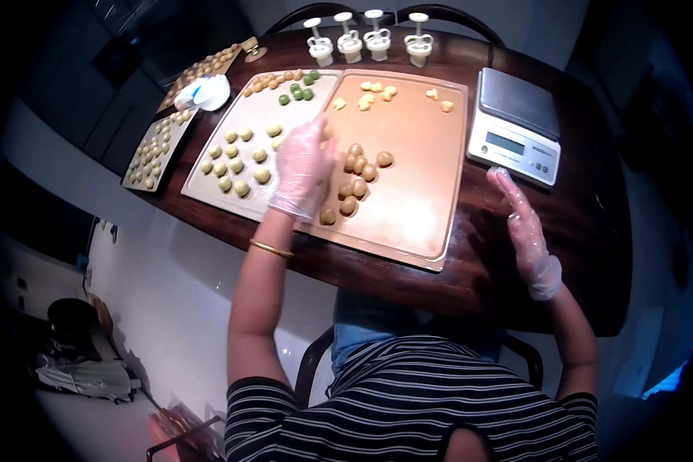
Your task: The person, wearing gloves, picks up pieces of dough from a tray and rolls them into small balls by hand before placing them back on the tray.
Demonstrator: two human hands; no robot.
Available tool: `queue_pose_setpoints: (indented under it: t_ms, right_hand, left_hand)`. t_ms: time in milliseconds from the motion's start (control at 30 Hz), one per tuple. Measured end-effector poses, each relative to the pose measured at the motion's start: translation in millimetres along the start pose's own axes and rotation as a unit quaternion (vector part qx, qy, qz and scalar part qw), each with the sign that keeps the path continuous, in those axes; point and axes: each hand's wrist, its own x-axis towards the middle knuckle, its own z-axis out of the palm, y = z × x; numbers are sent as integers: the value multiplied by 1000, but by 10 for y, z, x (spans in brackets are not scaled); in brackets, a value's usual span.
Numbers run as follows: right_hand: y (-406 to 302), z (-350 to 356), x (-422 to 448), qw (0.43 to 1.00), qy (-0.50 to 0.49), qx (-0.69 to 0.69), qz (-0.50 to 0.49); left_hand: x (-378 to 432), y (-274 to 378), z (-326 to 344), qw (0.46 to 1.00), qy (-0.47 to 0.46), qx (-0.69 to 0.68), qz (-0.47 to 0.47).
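My left hand (306, 161), in a clear plastic glove, hovers where the pale board (231, 121) meets the orange-brown board (407, 213). Its fingers are curled; a small yellowish patch shows beside them, but whether they hold a ball is hidden. Pale yellow-green dough balls (237, 166) lie to its left on the pale board. On its other side, brown balls (359, 164) are clustered on the orange-brown board. My right hand (522, 231), gloved too, is raised over the table's right side near the digital scale (514, 150). It holds nothing, its fingers extended.
Green balls (296, 92) and tan balls (271, 81) sit along the pale board's far edge. Yellow dough pieces (375, 92) lie on the other board. Several white plunger moulds (349, 46) stand behind. A tray of balls (153, 153) and a white packet (211, 92) are at left.
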Motion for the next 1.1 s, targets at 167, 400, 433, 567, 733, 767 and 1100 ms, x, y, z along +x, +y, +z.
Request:
queue_pose_setpoints:
  t_ms: [167, 400, 433, 567, 733, 767, 1100]
  right_hand:
    - [67, -121, 53, 944, 62, -297, -131]
    - [186, -201, -56, 961, 94, -232, -118]
    - [164, -195, -44, 965, 76, -226, -114]
    - [241, -166, -43, 970, 57, -209, -114]
    - [282, -169, -77, 975, 68, -191, -91]
    - [254, -122, -73, 996, 89, -7, 23]
    - [444, -316, -35, 607, 76, 774, 166]
  left_hand:
    - [134, -210, 125, 986, -48, 122, 106]
    - [907, 294, 759, 986, -161, 9, -47]
    - [1020, 219, 905, 978, -175, 65, -92]
    - [1253, 39, 1203, 969, -156, 85, -173]
    - [1249, 90, 859, 923, -155, -240, -257]
    - [1176, 196, 715, 913, -169, -301, -218]
    - [-502, 2607, 632, 859, -98, -447, 231]
